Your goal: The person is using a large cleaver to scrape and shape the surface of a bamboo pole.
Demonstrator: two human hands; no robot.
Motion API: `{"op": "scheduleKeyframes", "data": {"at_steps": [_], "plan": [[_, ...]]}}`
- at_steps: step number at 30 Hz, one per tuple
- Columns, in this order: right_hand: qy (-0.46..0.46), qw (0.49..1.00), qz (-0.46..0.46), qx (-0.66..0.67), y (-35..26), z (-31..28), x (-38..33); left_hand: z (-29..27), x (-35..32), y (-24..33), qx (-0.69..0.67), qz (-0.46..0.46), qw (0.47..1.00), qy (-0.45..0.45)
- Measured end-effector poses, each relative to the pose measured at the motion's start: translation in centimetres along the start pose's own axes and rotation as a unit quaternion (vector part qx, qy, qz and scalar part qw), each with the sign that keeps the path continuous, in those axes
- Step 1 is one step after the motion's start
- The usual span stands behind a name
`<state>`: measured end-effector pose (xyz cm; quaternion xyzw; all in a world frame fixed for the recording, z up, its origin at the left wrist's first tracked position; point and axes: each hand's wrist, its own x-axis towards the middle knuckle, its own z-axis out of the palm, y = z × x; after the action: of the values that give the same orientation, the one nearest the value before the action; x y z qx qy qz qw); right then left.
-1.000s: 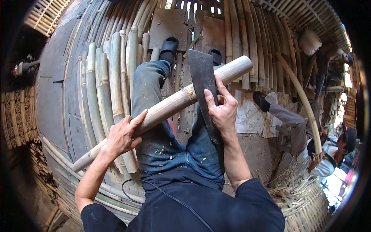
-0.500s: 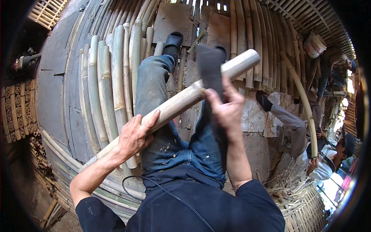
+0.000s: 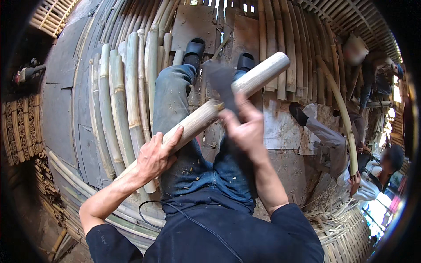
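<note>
A pale bamboo pole [image 3: 258, 76] lies slanted across my lap, its thick end up at the right above my sandalled feet. My left hand [image 3: 155, 153] grips the pole near its lower end, over my left thigh. My right hand [image 3: 245, 129] is closed on the handle of a broad dark chopping blade [image 3: 221, 83], which is motion-blurred and meets the pole near its middle. My legs in blue jeans stretch away beneath the pole.
Several split bamboo poles [image 3: 125, 101] lie side by side to my left on the floor. Flat boards [image 3: 280, 127] lie to my right. Another person [image 3: 351, 166] sits at the right with a long curved bamboo strip [image 3: 340, 109]. Woven bamboo work [image 3: 346, 236] rings the edges.
My right hand has swung the blade down and in against the pole, now blurred. The pole and my left hand have shifted slightly to the right.
</note>
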<state>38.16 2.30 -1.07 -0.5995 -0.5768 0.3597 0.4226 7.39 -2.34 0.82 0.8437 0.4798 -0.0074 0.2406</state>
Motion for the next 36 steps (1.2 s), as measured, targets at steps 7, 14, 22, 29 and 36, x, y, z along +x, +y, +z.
{"op": "scheduleKeyframes", "data": {"at_steps": [7,14,22,29,36], "plan": [[0.064,0.994,0.073,0.045,-0.6,-2.7,2.1,-0.4,-0.2,-0.4,0.0,-0.034,0.999,-0.034],[0.051,0.996,-0.012,-0.072,-0.3,-0.6,0.9,-0.2,-0.1,0.0,0.003,-0.031,0.999,-0.019],[0.067,0.997,0.047,0.005,0.2,-4.2,2.7,-1.7,0.0,-1.8,-0.041,-0.048,0.994,-0.085],[-0.02,0.999,-0.01,0.03,0.1,1.3,-1.1,-2.4,1.3,-1.3,-0.031,-0.042,0.991,-0.127],[0.071,0.993,0.061,0.074,-0.8,-2.1,1.0,-3.1,1.7,-2.2,-0.037,-0.049,0.985,-0.16]]}}
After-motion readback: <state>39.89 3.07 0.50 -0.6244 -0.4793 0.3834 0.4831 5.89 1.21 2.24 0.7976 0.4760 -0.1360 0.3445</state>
